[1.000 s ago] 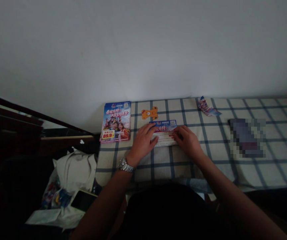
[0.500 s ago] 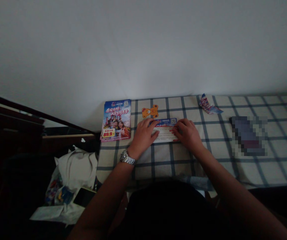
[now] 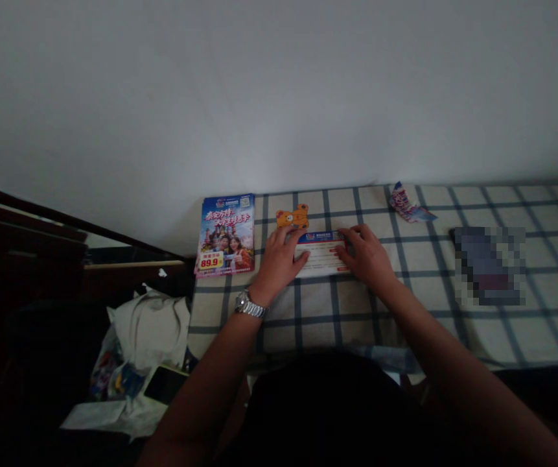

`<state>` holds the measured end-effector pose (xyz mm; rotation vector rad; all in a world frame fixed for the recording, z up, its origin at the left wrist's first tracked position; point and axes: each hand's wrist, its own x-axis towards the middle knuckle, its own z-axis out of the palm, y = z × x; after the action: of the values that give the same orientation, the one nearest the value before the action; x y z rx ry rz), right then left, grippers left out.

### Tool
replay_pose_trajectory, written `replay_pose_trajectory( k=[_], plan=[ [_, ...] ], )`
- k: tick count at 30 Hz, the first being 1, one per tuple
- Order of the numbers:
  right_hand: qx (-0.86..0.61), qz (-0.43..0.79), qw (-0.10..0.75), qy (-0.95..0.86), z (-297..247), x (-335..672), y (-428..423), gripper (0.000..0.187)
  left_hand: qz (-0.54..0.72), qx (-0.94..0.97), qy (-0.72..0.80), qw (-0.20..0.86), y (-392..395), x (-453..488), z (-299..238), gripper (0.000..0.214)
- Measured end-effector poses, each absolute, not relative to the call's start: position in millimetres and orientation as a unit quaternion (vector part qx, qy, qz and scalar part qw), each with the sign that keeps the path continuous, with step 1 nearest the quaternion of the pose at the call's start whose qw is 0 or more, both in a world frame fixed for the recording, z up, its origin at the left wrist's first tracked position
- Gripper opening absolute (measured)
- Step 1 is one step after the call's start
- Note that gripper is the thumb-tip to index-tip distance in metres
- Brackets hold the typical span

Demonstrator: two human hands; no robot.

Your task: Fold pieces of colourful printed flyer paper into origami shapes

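Observation:
A flyer lies on the checked cloth, its white printed lower part folded up over the front so that only a blue strip with a logo shows along the top. At its left end my left hand, with a metal watch on the wrist, grips it, forefinger at the upper edge and thumb on the white part. My right hand is closed on the right end, fingertips by the upper corner and thumb on the paper. Just behind the left hand lies an orange bear-shaped cutout.
A stack of colourful flyers is at the cloth's left end. Farther right lie a crumpled flyer piece and a pixelated dark object. The checked cloth meets a white wall. Lower left are a pale bag and a phone.
The folded white part has moved up, leaving a narrower blue strip and hiding the red lettering below it. My right fingers have shifted slightly up at the corner.

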<state>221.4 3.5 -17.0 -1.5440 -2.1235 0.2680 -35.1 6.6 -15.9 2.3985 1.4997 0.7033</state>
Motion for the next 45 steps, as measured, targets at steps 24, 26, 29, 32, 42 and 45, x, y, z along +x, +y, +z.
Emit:
replay_pose_trajectory(
  k=[24,26,29,32,42,45],
  plan=[
    [-0.592,0.113,0.231,-0.764,-19,224,16,0.033,0.251,0.796,0.543,0.095,12,-36,-18,0.049],
    [-0.595,0.115,0.230,-0.761,-17,223,15,0.032,0.244,0.796,0.546,0.094,12,-36,-17,0.049],
    [-0.594,0.121,0.230,-0.761,-15,223,14,0.031,0.232,0.796,0.551,0.097,12,-36,-16,0.049],
    [-0.592,0.126,0.231,-0.762,-14,224,13,0.031,0.232,0.795,0.551,0.099,11,-36,-15,0.048],
    [-0.592,0.136,0.227,-0.761,-12,225,18,0.031,0.219,0.798,0.552,0.106,17,-37,-13,0.048],
    [-0.593,0.133,0.227,-0.761,-12,225,18,0.030,0.222,0.797,0.553,0.102,17,-37,-13,0.046]
  ],
)
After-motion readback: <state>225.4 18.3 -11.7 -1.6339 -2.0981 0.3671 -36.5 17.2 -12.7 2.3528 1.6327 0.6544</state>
